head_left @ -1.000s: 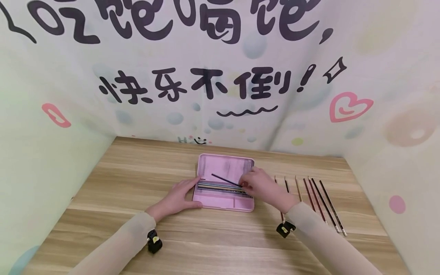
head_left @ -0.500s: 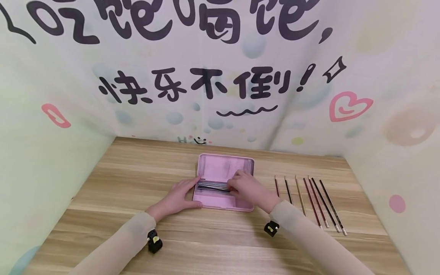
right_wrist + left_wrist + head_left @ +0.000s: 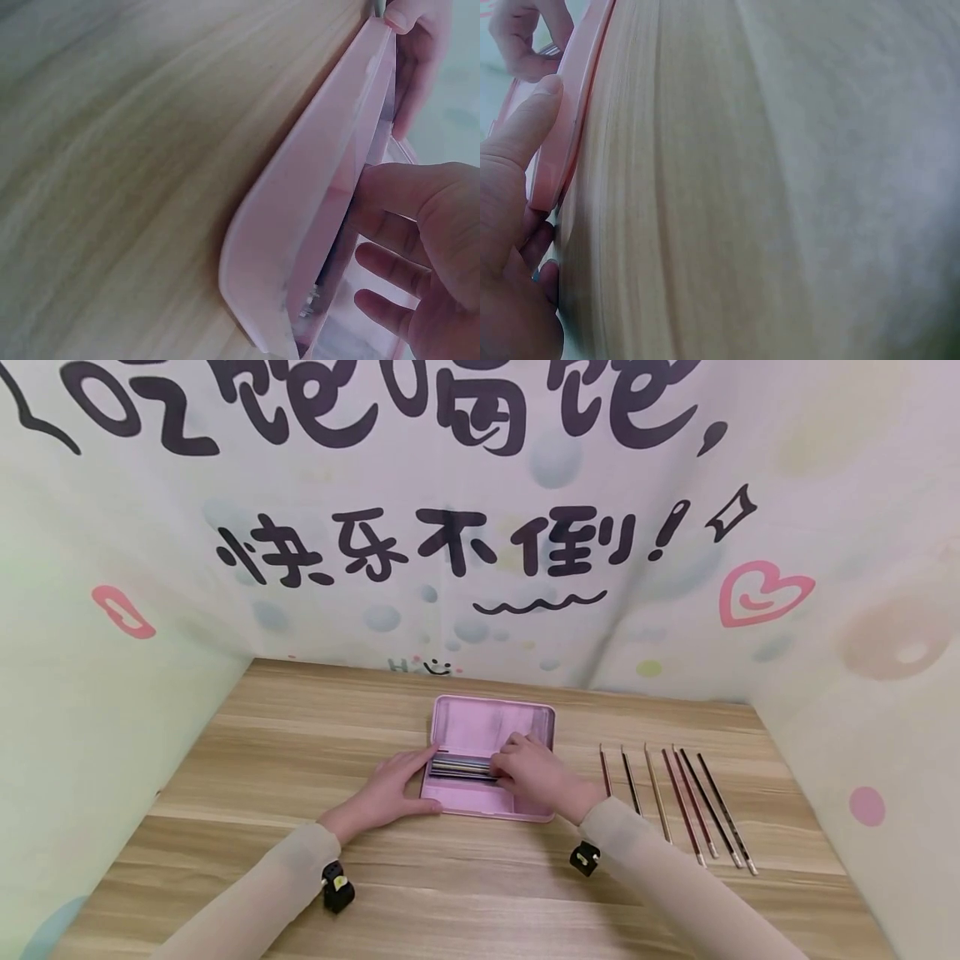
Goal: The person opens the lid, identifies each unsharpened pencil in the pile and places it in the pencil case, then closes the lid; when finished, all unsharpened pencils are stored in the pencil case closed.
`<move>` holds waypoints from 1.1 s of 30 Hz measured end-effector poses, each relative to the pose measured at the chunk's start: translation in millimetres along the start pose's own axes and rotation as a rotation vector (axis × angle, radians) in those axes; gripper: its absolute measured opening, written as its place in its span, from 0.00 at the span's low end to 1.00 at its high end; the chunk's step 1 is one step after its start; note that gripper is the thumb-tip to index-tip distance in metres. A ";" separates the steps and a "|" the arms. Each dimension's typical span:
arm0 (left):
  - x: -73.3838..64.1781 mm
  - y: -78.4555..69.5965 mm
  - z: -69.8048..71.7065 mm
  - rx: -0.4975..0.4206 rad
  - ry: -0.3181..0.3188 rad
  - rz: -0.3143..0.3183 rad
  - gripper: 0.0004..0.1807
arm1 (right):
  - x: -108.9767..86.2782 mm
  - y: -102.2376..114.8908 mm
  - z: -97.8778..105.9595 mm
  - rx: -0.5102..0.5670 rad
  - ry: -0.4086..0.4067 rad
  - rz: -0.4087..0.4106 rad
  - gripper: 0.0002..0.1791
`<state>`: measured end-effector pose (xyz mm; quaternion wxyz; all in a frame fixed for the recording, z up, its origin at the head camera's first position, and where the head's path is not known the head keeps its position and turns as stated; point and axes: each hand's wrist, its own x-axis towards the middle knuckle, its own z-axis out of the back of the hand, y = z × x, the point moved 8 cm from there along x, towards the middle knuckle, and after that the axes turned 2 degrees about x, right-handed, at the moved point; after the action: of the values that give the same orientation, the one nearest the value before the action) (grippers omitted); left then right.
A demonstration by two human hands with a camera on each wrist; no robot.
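Observation:
A pink pencil case [image 3: 468, 797] lies with its lid up and several pencils [image 3: 459, 767] side by side in its long compartment. My left hand [image 3: 381, 793] holds the case's left end, thumb at the front corner and fingers along the side toward the hinge. Inside the right half, my right hand [image 3: 536, 772] reaches down over the pencils and covers their right ends in the head view. In the right wrist view its thumb and forefinger pinch at a dark pencil [image 3: 327, 259] low in the case, with the other fingers bent loosely.
Right of the case, several dark, red and tan pencils [image 3: 688, 810] lie in a spread row on the wooden table [image 3: 480, 893]. My right sleeve [image 3: 652, 852] passes over the near ends of some. A printed cloth wall [image 3: 360, 635] stands behind the table.
The dark pencil held tilted over the case has gone down among the others. My right hand has moved left and lower into the case. The left hand has stayed in place.

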<state>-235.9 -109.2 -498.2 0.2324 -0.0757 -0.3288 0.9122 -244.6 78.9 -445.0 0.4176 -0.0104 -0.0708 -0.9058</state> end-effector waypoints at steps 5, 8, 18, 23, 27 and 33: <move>0.2 -0.3 0.2 -0.004 -0.002 -0.001 0.53 | -1.4 -2.8 -1.0 0.007 0.011 -0.021 0.05; 0.2 -0.4 0.5 0.001 -0.002 -0.001 0.53 | -3.4 -5.1 -0.6 0.006 0.008 -0.031 0.04; 0.1 0.4 0.1 0.001 0.000 0.002 0.53 | -24.9 -16.6 18.6 0.016 -0.112 -0.044 0.04; -0.8 1.9 0.6 -0.003 0.002 0.010 0.53 | -36.5 -22.7 25.5 0.037 -0.136 -0.041 0.04; -1.0 2.6 0.2 0.001 0.006 0.018 0.53 | -47.1 -24.7 32.9 0.029 -0.158 -0.038 0.04; 0.0 0.2 -0.3 0.004 0.005 0.005 0.53 | -69.7 -32.6 43.4 0.058 -0.182 -0.072 0.05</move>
<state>-235.9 -109.1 -498.6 0.2311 -0.0786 -0.3263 0.9132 -225.7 158.3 -411.4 0.3769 -0.0781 -0.1349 -0.9130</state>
